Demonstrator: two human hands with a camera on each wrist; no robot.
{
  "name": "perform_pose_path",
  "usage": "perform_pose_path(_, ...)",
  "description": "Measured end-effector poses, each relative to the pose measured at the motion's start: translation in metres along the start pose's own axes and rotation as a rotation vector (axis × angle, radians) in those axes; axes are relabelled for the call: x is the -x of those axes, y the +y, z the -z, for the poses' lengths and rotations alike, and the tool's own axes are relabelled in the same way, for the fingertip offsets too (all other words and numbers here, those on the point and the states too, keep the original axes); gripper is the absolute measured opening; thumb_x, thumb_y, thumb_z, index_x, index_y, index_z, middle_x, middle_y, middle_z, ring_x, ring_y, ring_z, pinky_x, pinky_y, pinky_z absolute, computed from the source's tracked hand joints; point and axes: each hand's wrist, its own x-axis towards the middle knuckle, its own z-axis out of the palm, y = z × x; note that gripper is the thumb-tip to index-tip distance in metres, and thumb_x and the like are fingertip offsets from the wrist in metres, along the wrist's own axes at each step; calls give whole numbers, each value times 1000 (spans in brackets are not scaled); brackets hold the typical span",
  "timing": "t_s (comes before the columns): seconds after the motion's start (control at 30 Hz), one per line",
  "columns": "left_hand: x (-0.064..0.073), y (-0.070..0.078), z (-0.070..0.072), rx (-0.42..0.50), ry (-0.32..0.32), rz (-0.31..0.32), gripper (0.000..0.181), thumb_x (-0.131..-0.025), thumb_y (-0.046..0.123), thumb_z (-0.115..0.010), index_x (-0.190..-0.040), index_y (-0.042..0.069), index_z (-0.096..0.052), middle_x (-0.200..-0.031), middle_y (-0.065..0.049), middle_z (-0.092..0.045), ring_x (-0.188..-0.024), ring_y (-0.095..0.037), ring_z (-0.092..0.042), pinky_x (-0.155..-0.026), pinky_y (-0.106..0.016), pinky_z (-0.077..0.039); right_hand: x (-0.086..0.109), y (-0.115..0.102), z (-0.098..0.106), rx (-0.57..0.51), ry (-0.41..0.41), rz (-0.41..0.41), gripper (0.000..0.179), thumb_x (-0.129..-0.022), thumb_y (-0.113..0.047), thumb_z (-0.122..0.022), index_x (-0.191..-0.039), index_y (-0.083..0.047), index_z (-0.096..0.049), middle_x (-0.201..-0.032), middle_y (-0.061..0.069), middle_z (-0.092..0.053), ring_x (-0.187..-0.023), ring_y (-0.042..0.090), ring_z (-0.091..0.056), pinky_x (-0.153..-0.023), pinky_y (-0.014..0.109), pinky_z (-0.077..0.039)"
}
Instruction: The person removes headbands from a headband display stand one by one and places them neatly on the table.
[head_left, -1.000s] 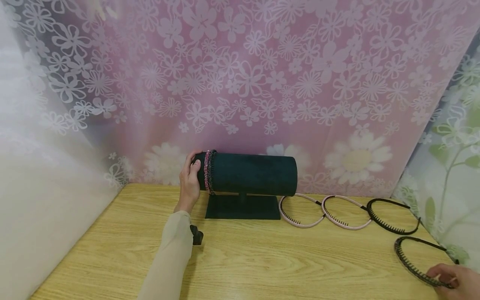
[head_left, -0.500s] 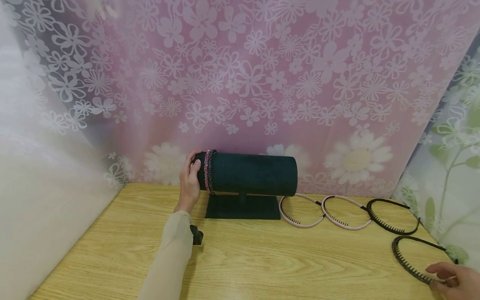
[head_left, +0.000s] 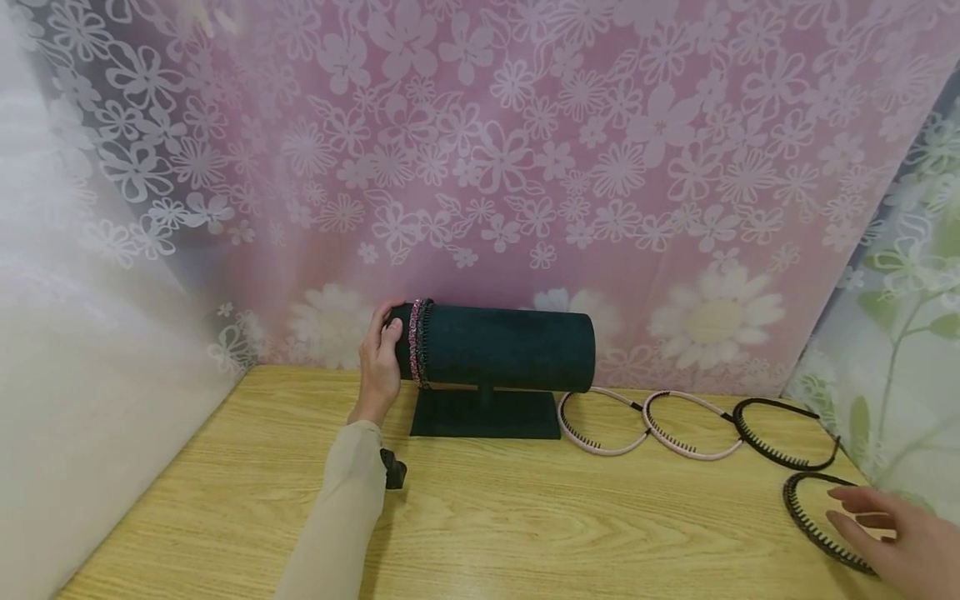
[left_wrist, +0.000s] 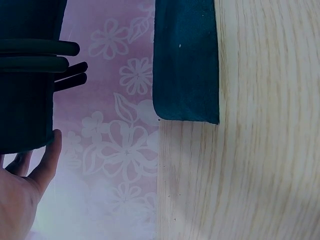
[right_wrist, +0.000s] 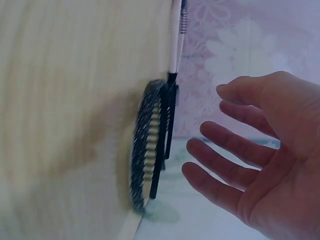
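A dark green headband display stand [head_left: 510, 346], a padded roll on a flat base, stands toward the back of the table. My left hand [head_left: 378, 358] grips the left end of its roll, thumb in front and fingers over the top. Beside that hand, a pink glittery headband [head_left: 414, 343] and a dark one [head_left: 423, 354] sit around the roll; their dark tips show in the left wrist view. My right hand [head_left: 911, 533] hovers at the lower right with fingers spread and holding nothing. Near it lies a dark sparkly toothed headband [right_wrist: 142, 145], partly covered by the hand in the head view.
Two pale pink headbands [head_left: 606, 454] [head_left: 693, 457] and a black headband [head_left: 780, 458] lie in a row right of the stand. A pink floral curtain [head_left: 525, 167] hangs behind the wooden table [head_left: 562, 517], with pale sheets at both sides.
My right hand has let go of the dark sparkly headband and lifted up and left off it, its fingers opening. That headband shifted slightly left. My left hand stays on the stand.
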Motion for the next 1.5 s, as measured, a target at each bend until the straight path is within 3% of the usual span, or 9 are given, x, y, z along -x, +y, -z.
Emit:
perform_pose_path(0.17,4,12,0,1,6,11,43,-109,22,-37,-146,8,-52,-146,-13,-57,-127,-31,-53,-112,-50,-38,-5,-21,3,23,120,114,41,-95,-21,-72,-117,13,-63,-103,40,-65,-83,53,-66,-64,55,-56)
perform_pose_path(0.27,1,-1,-2,14,13,11,43,-109,23,-37,-146,8,-51,-145,-13,-57,-125,-31,-53,-111,-51,-37,-7,-32,4,12,157,165,44,-94,-24,-74,-120,10,-64,-107,38,-67,-86,49,-65,-65,56,-56)
perform_pose_path(0.4,-3,-15,-3,18,14,3,42,-109,24,-39,-146,10,-53,-144,-11,-57,-125,-30,-54,-110,-50,-38,-11,-44,5,-43,192,207,46,-92,-28,-77,-123,4,-66,-114,34,-68,-78,2,-64,-65,29,-57)
perform_pose_path(0.53,-4,-22,-1,11,13,-9,42,-109,26,-39,-146,13,-53,-144,-8,-58,-125,-28,-55,-110,-48,-38,-14,-58,3,-101,222,251,45,-90,-28,-79,-124,-1,-68,-118,31,-68,-84,-33,-33,-60,6,-43)
perform_pose_path(0.77,-4,-26,-2,-10,22,-22,42,-109,32,-40,-145,17,-54,-142,-1,-60,-122,-22,-57,-108,-45,-41,-19,-79,1,-162,230,307,47,-91,-28,-79,-131,-8,-66,-125,21,-65,-96,-33,-34,-65,0,-41)
perform_pose_path(0.8,-4,-26,-2,-13,21,-22,42,-109,32,-40,-145,17,-54,-143,0,-60,-122,-22,-57,-108,-45,-41,-20,-81,0,-182,243,321,47,-90,-27,-80,-131,-10,-66,-126,17,-65,-100,-36,-26,-67,-2,-39)
perform_pose_path(0.93,-5,-27,-2,-11,21,-26,42,-109,31,-39,-146,17,-54,-144,-1,-59,-123,-22,-56,-109,-44,-40,-24,-91,-1,-216,281,373,50,-87,-25,-83,-134,-19,-67,-126,1,-66,-107,-35,-29,-72,-5,-37)
perform_pose_path(1.27,-5,-22,-2,17,19,-19,41,-109,21,-38,-147,12,-53,-148,-11,-56,-131,-29,-52,-114,-50,-35,-30,-124,-3,-235,277,451,59,-83,-24,-86,-138,-21,-64,-131,10,-68,-114,-30,-33,-81,-3,-33)
perform_pose_path(1.5,3,11,1,2,3,-5,40,-108,19,-39,-145,10,-54,-146,-17,-56,-129,-31,-54,-113,-47,-38,-33,-143,-6,-275,282,540,66,-82,-19,-87,-143,-25,-60,-135,16,-65,-120,-26,-36,-88,-2,-32)
